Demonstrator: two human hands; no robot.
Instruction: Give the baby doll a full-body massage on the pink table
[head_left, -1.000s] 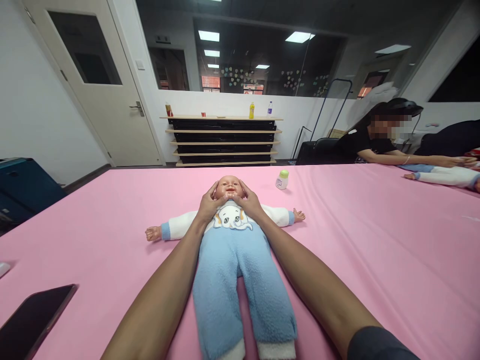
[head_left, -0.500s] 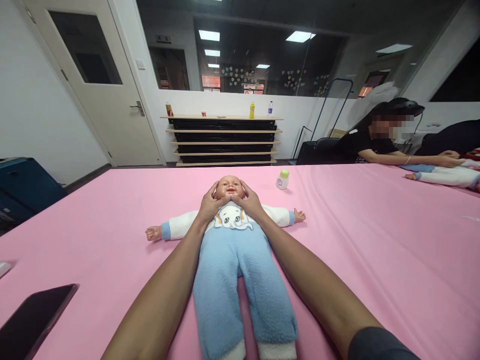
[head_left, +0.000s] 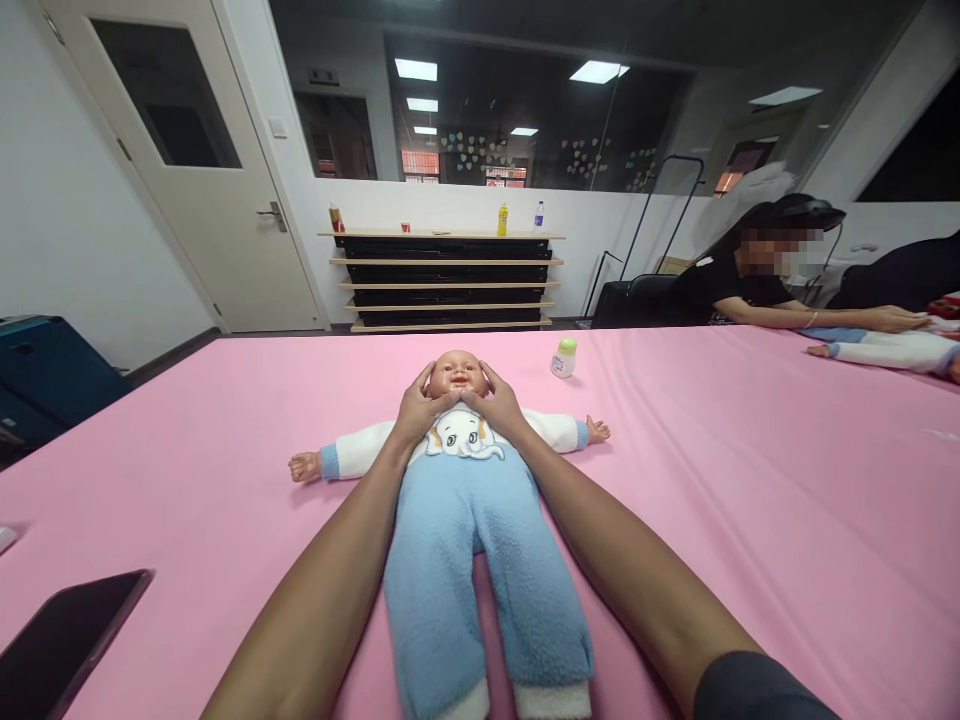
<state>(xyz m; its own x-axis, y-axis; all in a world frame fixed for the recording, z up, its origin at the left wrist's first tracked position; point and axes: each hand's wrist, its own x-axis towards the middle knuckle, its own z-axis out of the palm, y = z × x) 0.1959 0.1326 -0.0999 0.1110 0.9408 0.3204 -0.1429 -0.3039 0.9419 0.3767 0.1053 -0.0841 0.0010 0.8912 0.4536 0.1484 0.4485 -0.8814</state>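
Left hand (head_left: 418, 408) and right hand (head_left: 500, 403) clasp the baby doll (head_left: 471, 500), at 12 o'clock, around its head (head_left: 458, 366), thumbs nearly meeting under the mouth (head_left: 459, 381); light, matched palm pressure should suit best.

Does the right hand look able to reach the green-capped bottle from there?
Probably yes, once the right hand leaves the doll's head: only pink cloth shows between it and the green-capped bottle.

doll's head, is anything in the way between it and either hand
Nothing visible is: the left hand and right hand cup the doll's head from either side. The green-capped bottle stands clear, off to the right.
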